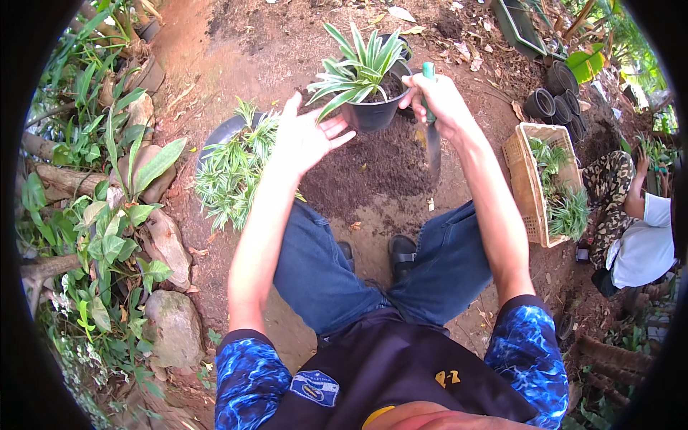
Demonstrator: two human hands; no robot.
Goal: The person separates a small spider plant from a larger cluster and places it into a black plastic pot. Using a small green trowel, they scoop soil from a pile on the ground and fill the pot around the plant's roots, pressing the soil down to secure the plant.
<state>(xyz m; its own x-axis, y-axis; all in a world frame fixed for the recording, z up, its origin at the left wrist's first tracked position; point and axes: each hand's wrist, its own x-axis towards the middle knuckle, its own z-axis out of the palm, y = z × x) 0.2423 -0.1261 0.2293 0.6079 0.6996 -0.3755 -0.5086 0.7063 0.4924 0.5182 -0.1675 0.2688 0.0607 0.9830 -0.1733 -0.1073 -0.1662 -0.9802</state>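
A black plastic pot [372, 115] holds soil and a spider plant [365, 67] with white-edged leaves, leaning to the left. My right hand [438, 99] grips the green handle of a hand trowel [433, 148], its blade pointing down, while the fingertips reach the pot's right rim. Left of the pot, my left hand [314, 131] is spread, palm up, with its fingers under the overhanging leaves; whether they touch the pot is hard to tell. Loose dark soil [371, 166] lies heaped on the ground below. Small spider plants [236, 161] fill a dark round basin [215, 138] beside my left forearm.
On the right stands a yellowish plastic crate [513, 183] with more plants, below several empty black pots [539, 104]. A co-worker [642, 242] sits at the far right. Rocks [172, 328] and leafy plants line the left; a green trough [516, 29] lies at upper right.
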